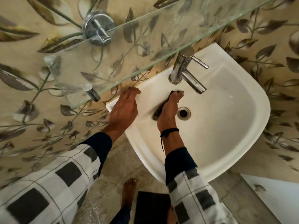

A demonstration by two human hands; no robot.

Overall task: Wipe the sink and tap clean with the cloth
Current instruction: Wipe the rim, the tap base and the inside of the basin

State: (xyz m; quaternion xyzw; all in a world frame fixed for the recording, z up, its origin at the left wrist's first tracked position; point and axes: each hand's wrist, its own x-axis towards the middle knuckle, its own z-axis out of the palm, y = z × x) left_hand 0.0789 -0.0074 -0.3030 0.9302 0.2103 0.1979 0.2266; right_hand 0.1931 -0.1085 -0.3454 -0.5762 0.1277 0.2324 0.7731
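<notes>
Right grip (168, 110): fingers lay straight and pressed together over the dark cloth (159, 110), holding it flat against the rear inner wall of the sink (265, 110). It could not be told whether the thumb hooked under the cloth. The cloth sat just left of the drain (183, 113) and below the tap (186, 70), with the fingertips near the spout end.

Left grip (124, 107): open, palm down, fingers together on the sink's back-left rim, holding nothing, apparently as a brace.

Risks, as judged:
- The cloth appeared to be pressed rather than clasped. A fast stroke on glazed ceramic could leave it behind or let it slide to the drain.
- The knuckles worked close under the spout, so an upward stroke could strike it.
- The tap lever (200, 62) projected to the side. A pass over the tap could nudge it and start the water.
- The glass shelf (145, 46) overhung the tap body, so reaching up to wipe there risked a knock against its edge.
- The bracing palm could skid if the rim was wet.
- A bare foot (128, 191) stood on the floor below, where drips would make footing unsafe.
</notes>
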